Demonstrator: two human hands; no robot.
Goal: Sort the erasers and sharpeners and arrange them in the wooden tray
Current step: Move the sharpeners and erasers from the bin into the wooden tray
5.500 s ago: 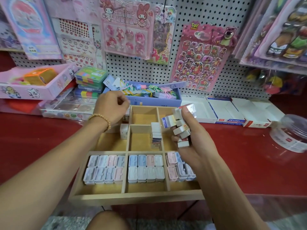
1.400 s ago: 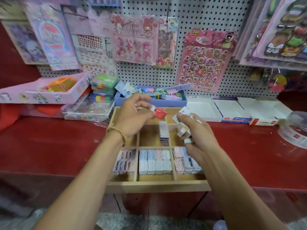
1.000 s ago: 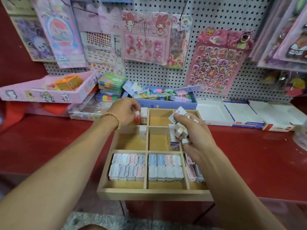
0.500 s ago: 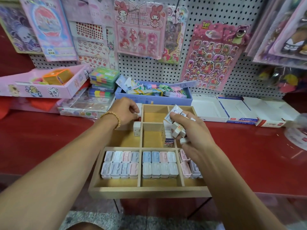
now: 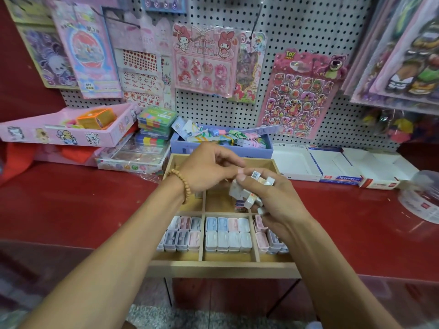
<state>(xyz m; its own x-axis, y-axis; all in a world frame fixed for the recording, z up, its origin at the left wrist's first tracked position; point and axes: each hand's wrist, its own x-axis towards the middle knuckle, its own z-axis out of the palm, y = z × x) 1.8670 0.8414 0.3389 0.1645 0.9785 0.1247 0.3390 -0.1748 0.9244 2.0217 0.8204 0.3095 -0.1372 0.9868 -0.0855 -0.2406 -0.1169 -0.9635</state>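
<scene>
The wooden tray (image 5: 221,265) sits on the red counter, its front edge overhanging. Its three front compartments hold rows of pastel sharpeners (image 5: 228,235). My right hand (image 5: 273,200) grips a bunch of small white erasers (image 5: 247,193) above the tray's middle row. My left hand (image 5: 206,169) hovers over the tray's back left and reaches across, its fingertips pinching an eraser at the top of that bunch. A short stack of erasers in the middle compartment is mostly hidden behind my hands.
A blue box of clips (image 5: 223,141) stands right behind the tray. Open white eraser boxes (image 5: 332,167) lie at the back right, a clear plastic jar (image 5: 420,195) at the far right. A pink box (image 5: 64,129) and stacked cases (image 5: 154,129) are at the back left.
My left hand has left the tray's back left compartment and moved right to meet the right hand's bunch of erasers. The camera has shifted slightly.
</scene>
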